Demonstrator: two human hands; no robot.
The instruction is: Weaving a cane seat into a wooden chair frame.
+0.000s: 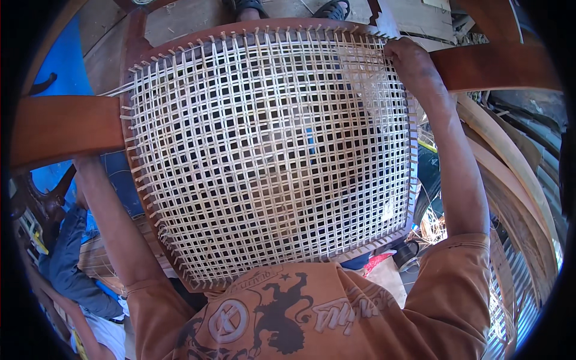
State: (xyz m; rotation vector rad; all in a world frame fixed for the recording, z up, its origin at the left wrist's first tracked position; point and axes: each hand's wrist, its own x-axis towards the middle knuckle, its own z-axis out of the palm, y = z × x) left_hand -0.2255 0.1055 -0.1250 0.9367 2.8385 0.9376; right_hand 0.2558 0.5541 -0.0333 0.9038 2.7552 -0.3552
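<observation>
A half-open cane mesh (264, 138) of pale strips fills a reddish-brown wooden chair frame (264, 25) before me. Short pegs or strip ends stick up all round its rim. At the far right corner of the mesh is my right hand (414, 63), its fingers curled closed against the rim; what they grip is too small to make out. My left forearm (114, 210) passes beneath the left wooden chair arm (72, 129), which hides that hand. Loose pale cane strips (117, 90) stick out past the far left edge of the mesh.
The right wooden chair arm (498, 67) extends beyond my right wrist. Curved wooden pieces (510, 156) and corrugated metal sheets (510, 282) lie at right. Another person's dark-clothed leg (75, 264) shows at lower left. Sandalled feet (333, 10) stand beyond the frame.
</observation>
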